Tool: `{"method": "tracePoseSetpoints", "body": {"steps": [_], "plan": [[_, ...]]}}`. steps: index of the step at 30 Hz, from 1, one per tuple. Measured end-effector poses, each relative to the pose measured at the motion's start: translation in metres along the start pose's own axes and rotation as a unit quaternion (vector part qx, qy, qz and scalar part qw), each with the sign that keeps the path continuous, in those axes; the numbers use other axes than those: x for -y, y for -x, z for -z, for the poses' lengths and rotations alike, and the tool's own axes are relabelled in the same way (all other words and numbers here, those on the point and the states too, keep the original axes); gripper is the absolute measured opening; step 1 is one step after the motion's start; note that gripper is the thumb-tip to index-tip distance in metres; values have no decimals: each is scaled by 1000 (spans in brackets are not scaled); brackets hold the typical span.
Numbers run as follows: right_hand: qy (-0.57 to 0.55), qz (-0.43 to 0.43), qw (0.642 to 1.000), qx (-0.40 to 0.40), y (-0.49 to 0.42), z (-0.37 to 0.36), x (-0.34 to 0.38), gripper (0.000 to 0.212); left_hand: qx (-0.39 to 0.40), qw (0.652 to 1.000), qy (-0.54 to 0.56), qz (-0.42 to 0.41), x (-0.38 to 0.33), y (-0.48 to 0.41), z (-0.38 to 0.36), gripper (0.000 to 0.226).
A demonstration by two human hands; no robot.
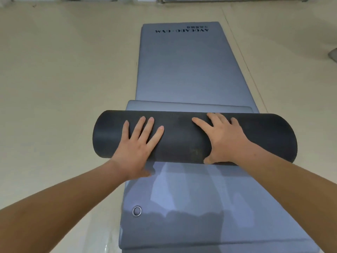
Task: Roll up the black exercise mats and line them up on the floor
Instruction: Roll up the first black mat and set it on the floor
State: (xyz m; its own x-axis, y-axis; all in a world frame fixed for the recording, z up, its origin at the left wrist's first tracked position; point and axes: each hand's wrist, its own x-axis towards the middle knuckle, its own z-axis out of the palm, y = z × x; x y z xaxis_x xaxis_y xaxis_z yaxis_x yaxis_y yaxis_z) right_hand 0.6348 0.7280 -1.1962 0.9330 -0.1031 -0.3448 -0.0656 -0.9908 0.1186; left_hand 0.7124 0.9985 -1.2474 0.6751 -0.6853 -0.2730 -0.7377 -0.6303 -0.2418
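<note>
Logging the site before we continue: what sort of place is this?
Probably a gym or exercise studio: the flat grey mat carries a GYM logo, and a rolled black mat lies on it.

Black rolled mat (182, 137) lies across flat grey mat (184, 70) on tan floor (63, 79). Left hand (138, 145) and right hand (224, 137) press flat on roll, fingers spread. Metal ring (137, 211) near grey mat corner.

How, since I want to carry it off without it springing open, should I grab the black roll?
From above on the near side, take the black roll with two hands either side of its middle, where the left hand and right hand rest. It is long and lies crosswise; its loose tail lies beyond, so curl fingers over it.
</note>
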Motion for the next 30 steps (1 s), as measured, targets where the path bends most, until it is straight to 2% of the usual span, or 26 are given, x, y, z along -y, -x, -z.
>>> {"method": "tracePoseSetpoints", "body": {"steps": [3,6,10,14,16,19,21,23,25,26,28,30], "plan": [[74,-32,997,-18,0,-16,32,150,-49,998,-9,23,7,-19,1,136],[103,-25,992,-63,-7,-18,35,143,-67,998,0,14,21,-34,11,132],[88,3,995,-47,-11,-5,28,129,-56,998,14,-5,23,-34,17,125],[62,47,996,-36,12,8,14,128,-67,996,46,-30,17,-7,32,115],[42,87,995,10,25,18,5,131,-18,996,76,-50,13,13,42,110],[-47,115,986,108,37,27,-2,134,106,981,151,-66,13,27,61,104],[-95,102,983,119,43,32,-9,129,170,961,207,-65,20,13,75,101],[-66,69,994,61,51,30,-14,116,214,935,277,-51,31,-9,78,99],[-26,-29,999,13,60,22,-10,102,238,912,333,-28,43,-30,74,99],[-21,-78,997,18,64,17,-3,98,247,906,344,-20,48,-36,72,100],[-23,-118,992,31,70,3,12,100,248,905,345,-15,53,-40,68,106],[-17,-122,992,23,68,-10,12,104,201,925,323,-1,52,-35,63,117]]}}
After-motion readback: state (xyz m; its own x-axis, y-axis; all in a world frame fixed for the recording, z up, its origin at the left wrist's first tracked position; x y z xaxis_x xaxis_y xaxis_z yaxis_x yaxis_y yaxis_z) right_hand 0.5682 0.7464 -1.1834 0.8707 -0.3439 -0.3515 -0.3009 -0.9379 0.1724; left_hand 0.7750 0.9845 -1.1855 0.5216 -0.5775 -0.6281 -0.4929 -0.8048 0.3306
